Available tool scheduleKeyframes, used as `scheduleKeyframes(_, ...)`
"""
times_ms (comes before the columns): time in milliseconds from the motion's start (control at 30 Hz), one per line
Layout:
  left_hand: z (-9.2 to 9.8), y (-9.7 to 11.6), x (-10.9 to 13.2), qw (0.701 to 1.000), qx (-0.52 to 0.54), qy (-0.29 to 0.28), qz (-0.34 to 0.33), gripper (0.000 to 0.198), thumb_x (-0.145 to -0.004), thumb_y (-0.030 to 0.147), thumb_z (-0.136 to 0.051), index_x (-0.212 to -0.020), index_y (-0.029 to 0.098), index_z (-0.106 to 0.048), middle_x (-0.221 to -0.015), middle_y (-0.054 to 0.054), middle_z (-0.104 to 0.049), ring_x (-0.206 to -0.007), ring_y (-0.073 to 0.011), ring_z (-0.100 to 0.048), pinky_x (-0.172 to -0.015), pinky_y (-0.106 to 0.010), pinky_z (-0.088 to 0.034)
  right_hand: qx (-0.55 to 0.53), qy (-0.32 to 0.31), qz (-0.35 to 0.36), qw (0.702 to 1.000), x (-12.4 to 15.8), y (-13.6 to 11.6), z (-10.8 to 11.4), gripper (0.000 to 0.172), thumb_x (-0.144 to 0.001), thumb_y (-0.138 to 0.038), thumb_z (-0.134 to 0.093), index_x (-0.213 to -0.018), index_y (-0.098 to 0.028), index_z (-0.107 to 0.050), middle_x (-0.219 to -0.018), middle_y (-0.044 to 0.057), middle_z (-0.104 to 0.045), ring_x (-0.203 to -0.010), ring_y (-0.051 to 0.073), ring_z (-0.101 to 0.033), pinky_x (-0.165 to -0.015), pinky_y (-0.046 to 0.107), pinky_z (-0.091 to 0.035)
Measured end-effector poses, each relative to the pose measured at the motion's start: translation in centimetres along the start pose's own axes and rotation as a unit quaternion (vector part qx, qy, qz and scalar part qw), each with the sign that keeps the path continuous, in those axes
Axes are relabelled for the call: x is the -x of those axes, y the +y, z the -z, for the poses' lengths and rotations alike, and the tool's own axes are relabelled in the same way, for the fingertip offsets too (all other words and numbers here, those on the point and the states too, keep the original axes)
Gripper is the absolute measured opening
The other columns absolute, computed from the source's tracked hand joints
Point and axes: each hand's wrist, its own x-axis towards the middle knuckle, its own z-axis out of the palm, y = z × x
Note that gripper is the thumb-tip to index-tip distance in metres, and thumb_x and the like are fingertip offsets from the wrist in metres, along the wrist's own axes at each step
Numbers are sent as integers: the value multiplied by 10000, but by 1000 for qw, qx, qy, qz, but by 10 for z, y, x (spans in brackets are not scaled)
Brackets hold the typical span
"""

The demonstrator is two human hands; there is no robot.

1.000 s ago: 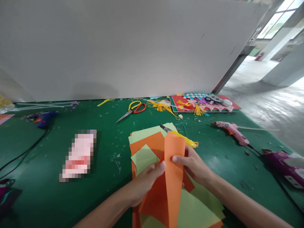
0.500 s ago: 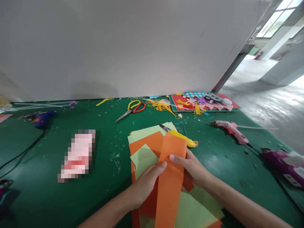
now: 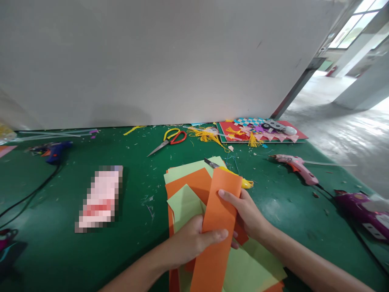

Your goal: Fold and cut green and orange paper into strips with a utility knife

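Note:
Both my hands hold a long orange paper strip (image 3: 220, 211) above a pile of paper. My left hand (image 3: 194, 239) grips its left edge, the thumb lying across the front and some fingers behind. Higher up, my right hand (image 3: 246, 209) pinches the right edge with its thumb on the face. Under the strip lie pale green sheets (image 3: 255, 263) and orange sheets (image 3: 191, 182), overlapping at angles. A craft knife (image 3: 212, 163) with a yellow handle rests at the pile's top edge, partly covered by the strip.
Scissors (image 3: 170, 140) with yellow and red handles lie behind the pile. A pink glue gun (image 3: 299, 168) and a purple one (image 3: 363, 211) are at right, a blue one (image 3: 54, 152) at left. Paper decorations and yellow tassels (image 3: 253, 140) lie by the wall. A pixelated pink item (image 3: 101, 198) sits left.
My left hand has slid down the strip, its thumb now reaching farther across. The strip's top has tilted right, and my right hand has moved slightly up with it.

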Motion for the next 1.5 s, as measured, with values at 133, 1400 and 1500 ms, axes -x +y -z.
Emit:
scheduleKeyframes(133,1,-3,-1,1000,5,1,-1,322,-891,344,-560,-1116,140,-669,-1008,-137,-723,-980,-257,-668,-891,-389,-492,-4,-2,-9,1000,0,0,0,299,-780,-448,-666,-817,-167,-572,-533,25,-644,-255,117,-468,-213,204,-338)
scheduleKeyframes(1400,4,-8,-7,995,79,66,-5,420,-894,460,-527,-1095,115,-656,-945,-151,-735,-918,-290,-692,-848,-431,-515,48,12,-19,999,-1,8,-2,319,-766,-465,-665,-835,-167,-574,-511,-5,-599,-289,141,-513,-226,207,-367)
scheduleKeyframes(1500,4,-7,-6,995,76,65,-9,415,-893,461,-530,-1088,117,-657,-956,-149,-733,-916,-286,-692,-857,-431,-512,42,26,-16,999,0,7,-4,314,-749,-449,-685,-820,-166,-571,-537,-4,-605,-327,149,-549,-248,206,-393)
